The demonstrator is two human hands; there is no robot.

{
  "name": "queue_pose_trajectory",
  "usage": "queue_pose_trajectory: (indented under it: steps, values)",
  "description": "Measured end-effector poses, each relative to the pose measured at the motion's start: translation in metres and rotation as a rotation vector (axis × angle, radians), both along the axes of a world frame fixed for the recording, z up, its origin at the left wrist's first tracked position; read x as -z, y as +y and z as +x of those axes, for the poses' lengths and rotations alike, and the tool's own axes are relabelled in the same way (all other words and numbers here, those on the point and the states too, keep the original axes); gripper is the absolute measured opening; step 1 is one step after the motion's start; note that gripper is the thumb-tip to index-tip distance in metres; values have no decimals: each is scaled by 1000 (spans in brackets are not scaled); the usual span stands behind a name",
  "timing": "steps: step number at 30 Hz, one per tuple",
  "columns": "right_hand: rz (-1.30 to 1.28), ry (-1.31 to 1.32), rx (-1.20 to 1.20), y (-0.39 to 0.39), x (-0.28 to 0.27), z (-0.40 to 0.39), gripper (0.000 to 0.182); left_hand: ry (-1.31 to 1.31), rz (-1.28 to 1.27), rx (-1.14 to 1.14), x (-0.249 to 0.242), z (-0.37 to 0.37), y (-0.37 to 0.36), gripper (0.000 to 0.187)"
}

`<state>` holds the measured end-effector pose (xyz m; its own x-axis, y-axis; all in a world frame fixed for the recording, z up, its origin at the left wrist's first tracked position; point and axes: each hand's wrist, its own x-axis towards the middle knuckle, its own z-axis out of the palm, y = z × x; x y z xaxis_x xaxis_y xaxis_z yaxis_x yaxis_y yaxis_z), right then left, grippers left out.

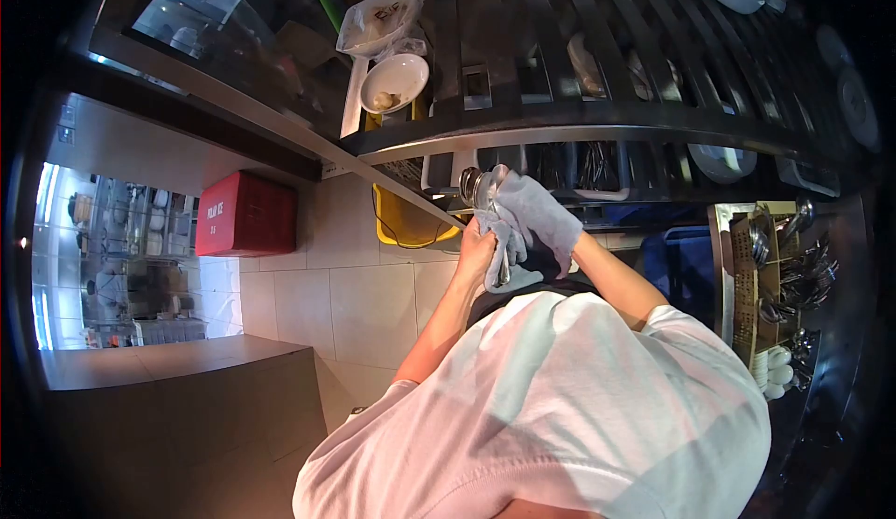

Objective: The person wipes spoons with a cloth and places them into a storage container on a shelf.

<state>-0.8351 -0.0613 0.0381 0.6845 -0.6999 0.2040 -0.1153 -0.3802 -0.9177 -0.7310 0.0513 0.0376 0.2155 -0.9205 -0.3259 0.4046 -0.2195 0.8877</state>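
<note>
My left hand [477, 246] is closed around a bundle of metal spoons [483, 185], their bowls pointing away from me. A grey-blue cloth [539, 213] drapes over the bundle and hangs down below it. My right hand is wrapped in this cloth, pressed against the spoons from the right side; its fingers are hidden, and only the wrist and forearm [611, 276] show. Both hands are in front of my body, just short of the slatted metal rack.
The slatted rack [597, 127] carries white bowls [394, 83] and a plastic-wrapped container [380, 22]. Below stand cutlery bins [597, 169] and a yellow bucket [411, 220]. Cutlery baskets [754, 276] are at right, a red box [246, 214] at left.
</note>
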Motion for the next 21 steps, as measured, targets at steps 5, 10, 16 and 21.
queue_pose_trajectory:
  steps: [5, 10, 16, 21]
  values:
    - [334, -94, 13, -7, 4, -2, 20, 105, -47, -153, 5, -7, 4, 14]
    - [-793, 673, -66, -24, -9, -17, 13, 71, -38, -100, 19, -11, 17, 16]
    - [-455, 519, 299, 6, 2, -14, 13, -2, 69, -129, 18, -12, 14, 13]
    - [-626, 624, 53, -14, -6, -15, 9, 48, 99, -46, 9, -13, 13, 14]
